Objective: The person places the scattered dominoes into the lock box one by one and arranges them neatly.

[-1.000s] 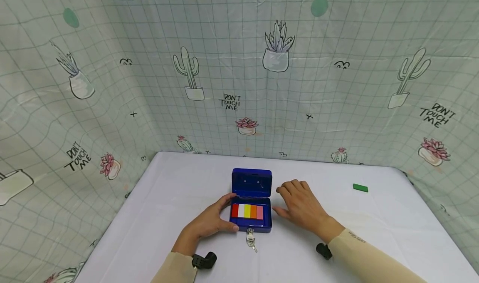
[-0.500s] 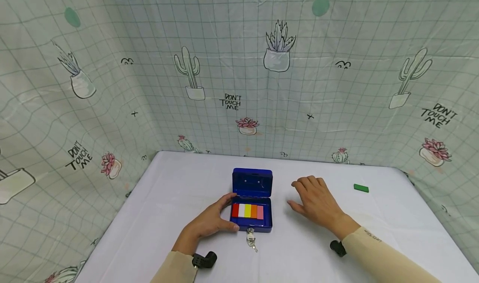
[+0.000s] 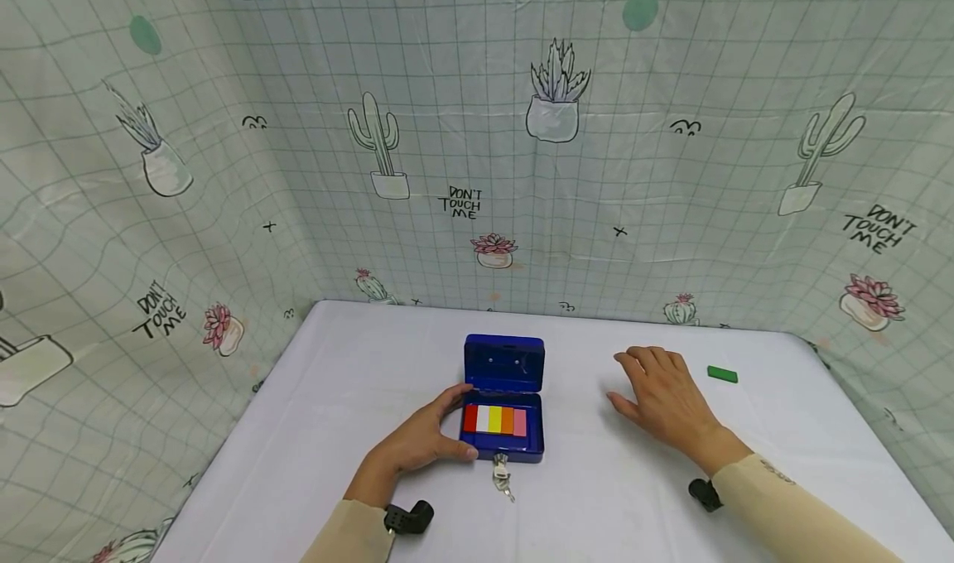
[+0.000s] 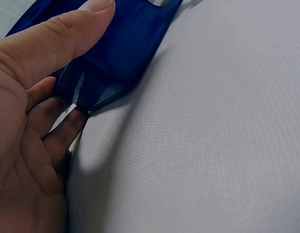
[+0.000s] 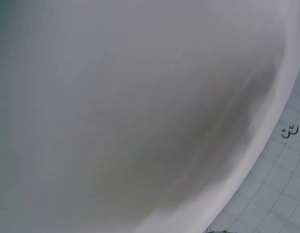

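Note:
A small blue metal cash box [image 3: 503, 453] stands in the middle of the table with its lid [image 3: 504, 364] raised. Inside lies a row of coloured blocks: red [image 3: 470, 419], white [image 3: 483, 420], yellow [image 3: 495, 420], orange [image 3: 508, 421] and pink [image 3: 519, 421]. Keys [image 3: 502, 478] hang from the lock at its front. My left hand [image 3: 417, 443] holds the box's left side, thumb near the front corner and fingers toward the back. To the right, my right hand [image 3: 663, 397] hovers with loosely bent fingers and nothing in it. Beyond it lies a green block [image 3: 722, 374].
White cloth covers the table [image 3: 566, 513]. A patterned curtain [image 3: 492, 132] with cactus drawings rises behind and at both sides. Each wrist wears a black camera, such as the left wrist camera [image 3: 410, 517]. The right wrist view shows white cloth and curtain, no hand.
My right hand has moved from beside the box to the right, closer to the green block. The left hand, the box and the blocks have stayed as they were.

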A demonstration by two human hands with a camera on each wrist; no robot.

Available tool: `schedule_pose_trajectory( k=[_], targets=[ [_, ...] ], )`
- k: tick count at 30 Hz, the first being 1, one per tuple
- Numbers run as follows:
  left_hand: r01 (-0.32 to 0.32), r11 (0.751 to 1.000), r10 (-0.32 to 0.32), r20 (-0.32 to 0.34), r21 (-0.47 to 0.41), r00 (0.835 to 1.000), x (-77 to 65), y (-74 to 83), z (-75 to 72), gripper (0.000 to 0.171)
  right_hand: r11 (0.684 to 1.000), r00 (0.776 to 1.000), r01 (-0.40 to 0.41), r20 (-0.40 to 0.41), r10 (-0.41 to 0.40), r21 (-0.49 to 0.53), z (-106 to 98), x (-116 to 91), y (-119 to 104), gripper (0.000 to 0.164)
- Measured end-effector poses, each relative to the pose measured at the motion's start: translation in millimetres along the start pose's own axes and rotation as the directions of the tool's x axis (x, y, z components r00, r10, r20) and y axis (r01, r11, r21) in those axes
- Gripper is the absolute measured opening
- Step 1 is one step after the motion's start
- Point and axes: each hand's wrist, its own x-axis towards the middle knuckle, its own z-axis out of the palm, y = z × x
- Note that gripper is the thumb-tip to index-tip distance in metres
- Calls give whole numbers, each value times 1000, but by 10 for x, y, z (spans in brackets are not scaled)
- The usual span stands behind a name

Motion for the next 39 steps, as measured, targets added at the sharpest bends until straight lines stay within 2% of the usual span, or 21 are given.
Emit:
schedule_pose_trajectory(
  k=[9,18,23,27,32,35,39],
  targets=[
    [13,1000,-13,-3,-3,1000,-3,0,-2,101,999,999,-49,6,49,-17,-66,-150,267,55],
    [21,1000,-21,-6,-6,1000,-1,-1,7,101,987,988,-140,56,144,-74,-142,-368,670,57],
    [22,1000,-22,-8,-4,1000,3,-6,6,101,973,966,-205,140,219,-110,-208,-495,901,59],
    [22,1000,-22,-9,-4,1000,2,-4,2,101,958,934,-255,221,280,-132,-230,-553,1028,60],
    [26,1000,-26,-5,-9,1000,-3,0,3,101,948,900,-277,305,312,-155,-207,-579,1098,62],
    [26,1000,-26,-4,-2,1000,-2,1,7,101,949,893,-272,326,311,-161,-187,-588,1118,63],
    [23,1000,-23,-6,3,1000,-2,5,7,101,954,899,-246,326,292,-173,-159,-599,1138,64]
  ],
)
